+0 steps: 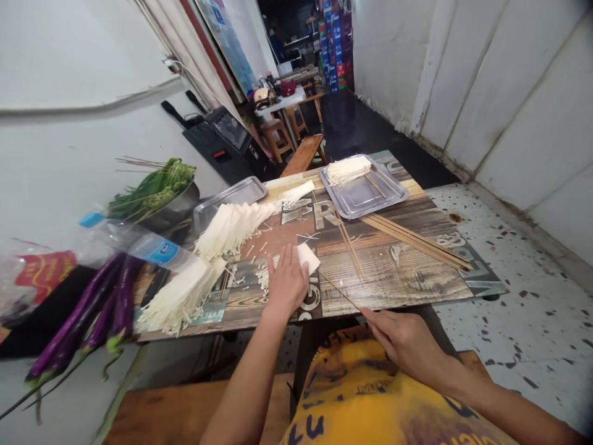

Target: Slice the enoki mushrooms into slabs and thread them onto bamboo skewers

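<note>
My left hand (287, 281) lies flat on the table with its fingers stretched out, pressing down a small white bundle of thin strips (306, 256). At the table's near edge my right hand (405, 343) is closed in a pinch on the end of a thin bamboo skewer (340, 292), which points up and left toward the white bundle. Two large fanned piles of white strips (231, 225) (178, 300) lie to the left of my left hand.
A steel tray (365, 194) with more white strips stands at the far side, another tray (231, 196) at far left. Loose skewers (414, 241) lie at right. Purple eggplants (88, 315), a water bottle (139, 244) and a bowl of greens (155, 188) sit left.
</note>
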Tool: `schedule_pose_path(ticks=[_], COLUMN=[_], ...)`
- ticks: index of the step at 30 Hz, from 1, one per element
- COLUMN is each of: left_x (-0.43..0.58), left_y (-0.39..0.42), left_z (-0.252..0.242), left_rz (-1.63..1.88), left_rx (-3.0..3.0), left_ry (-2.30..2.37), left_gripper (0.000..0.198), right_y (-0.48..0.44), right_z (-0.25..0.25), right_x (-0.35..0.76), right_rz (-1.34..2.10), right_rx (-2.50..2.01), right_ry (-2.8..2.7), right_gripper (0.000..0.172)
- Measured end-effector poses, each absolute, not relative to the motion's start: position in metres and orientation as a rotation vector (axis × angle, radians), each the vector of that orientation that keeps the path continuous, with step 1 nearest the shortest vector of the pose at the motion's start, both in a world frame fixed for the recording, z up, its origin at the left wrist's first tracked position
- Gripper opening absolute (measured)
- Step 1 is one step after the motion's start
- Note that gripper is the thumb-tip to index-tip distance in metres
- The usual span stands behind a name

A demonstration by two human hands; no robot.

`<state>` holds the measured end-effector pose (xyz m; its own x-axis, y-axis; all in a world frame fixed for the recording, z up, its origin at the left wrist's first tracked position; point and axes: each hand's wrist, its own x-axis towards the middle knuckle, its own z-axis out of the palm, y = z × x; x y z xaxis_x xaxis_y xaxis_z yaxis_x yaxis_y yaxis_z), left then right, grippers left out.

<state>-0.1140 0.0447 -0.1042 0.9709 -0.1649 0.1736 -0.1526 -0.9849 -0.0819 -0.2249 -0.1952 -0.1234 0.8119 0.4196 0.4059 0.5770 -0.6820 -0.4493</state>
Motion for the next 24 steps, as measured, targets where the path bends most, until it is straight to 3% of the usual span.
schedule_pose_path(ticks=[24], left_x=[-0.1142], left_y=[0.0382], left_z=[-0.1047], left_rz=[-0.183], left_rx=[-3.097], left_ry=[0.147], left_gripper=[0.054], right_y=[-0.1909], right_z=[-0.1254], right_x=[-0.2251], right_rz=[-0.381], right_rx=[-2.440], right_ry=[-0.770], right_gripper=[0.033])
